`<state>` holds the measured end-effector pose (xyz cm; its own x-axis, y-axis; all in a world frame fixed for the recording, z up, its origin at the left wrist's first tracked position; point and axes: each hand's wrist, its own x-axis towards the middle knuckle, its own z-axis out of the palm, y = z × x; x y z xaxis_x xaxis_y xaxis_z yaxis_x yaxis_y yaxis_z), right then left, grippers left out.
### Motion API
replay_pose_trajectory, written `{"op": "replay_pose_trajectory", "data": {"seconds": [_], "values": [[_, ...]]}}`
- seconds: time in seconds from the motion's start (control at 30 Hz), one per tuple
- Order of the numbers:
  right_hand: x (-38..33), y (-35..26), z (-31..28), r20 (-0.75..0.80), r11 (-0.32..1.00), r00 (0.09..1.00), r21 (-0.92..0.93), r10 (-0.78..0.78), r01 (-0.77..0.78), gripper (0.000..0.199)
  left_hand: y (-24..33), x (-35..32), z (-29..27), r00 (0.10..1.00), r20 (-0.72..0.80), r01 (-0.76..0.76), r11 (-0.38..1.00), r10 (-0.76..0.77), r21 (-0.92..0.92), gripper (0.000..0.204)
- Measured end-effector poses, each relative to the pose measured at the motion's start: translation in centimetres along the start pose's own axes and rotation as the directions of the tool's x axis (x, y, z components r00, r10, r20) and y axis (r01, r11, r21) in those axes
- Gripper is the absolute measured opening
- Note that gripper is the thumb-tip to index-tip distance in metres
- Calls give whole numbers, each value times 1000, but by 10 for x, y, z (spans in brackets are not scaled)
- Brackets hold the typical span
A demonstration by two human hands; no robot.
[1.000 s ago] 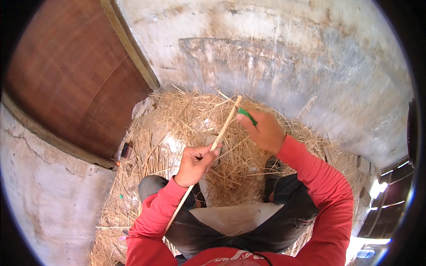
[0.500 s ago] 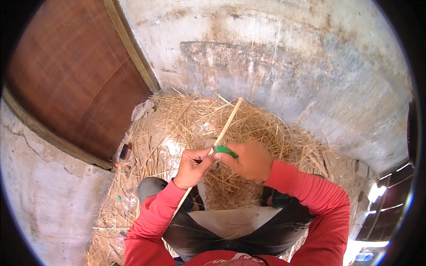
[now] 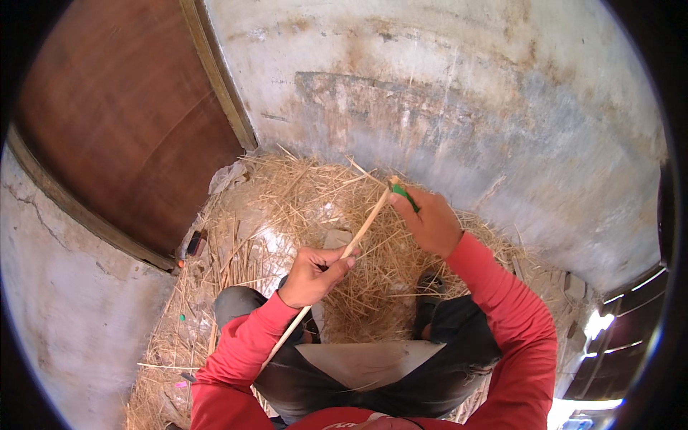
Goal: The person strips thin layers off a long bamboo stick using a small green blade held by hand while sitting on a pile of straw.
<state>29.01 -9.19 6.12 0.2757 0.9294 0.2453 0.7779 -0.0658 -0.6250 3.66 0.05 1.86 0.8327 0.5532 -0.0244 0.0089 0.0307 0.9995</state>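
A long pale stick (image 3: 370, 221), which looks like bamboo, slants from beside my left thigh up and away to the right. My left hand (image 3: 315, 275) is closed around its middle, thumb and fingers pinching it. Close to its far end, my right hand (image 3: 432, 221) grips a small green-handled knife (image 3: 405, 196). The short dark blade lies against the stick near its tip; how deep the edge sits cannot be made out. A light-coloured cloth or sheet (image 3: 373, 358) spans my lap between the knees.
Straw-like shavings (image 3: 301, 190) cover much of the floor. A worn, stained wall (image 3: 444, 93) rises ahead, with a brown door panel (image 3: 122, 122) at the left. A crumpled plastic bag (image 3: 228, 177) and a small dark object (image 3: 195, 242) lie near the door.
My right hand and the knife have moved away from my left hand, up along the stick to its far end. The left hand keeps its grip, and the stick's tip sits slightly lower.
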Motion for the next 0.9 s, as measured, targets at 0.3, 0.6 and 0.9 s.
{"op": "replay_pose_trajectory", "data": {"seconds": [0.3,0.6,0.9], "values": [[-3,13,17,-115,998,992,-39,-58,54,45,-8,5,-5,998,-2,-62,995,62,82,22],[-25,-29,18,69,993,992,-41,-105,108,46,-3,10,-3,999,30,-29,999,31,-42,23],[13,27,-11,-63,1000,998,-17,24,-25,49,-2,15,3,997,69,24,1000,-25,19,29]]}}
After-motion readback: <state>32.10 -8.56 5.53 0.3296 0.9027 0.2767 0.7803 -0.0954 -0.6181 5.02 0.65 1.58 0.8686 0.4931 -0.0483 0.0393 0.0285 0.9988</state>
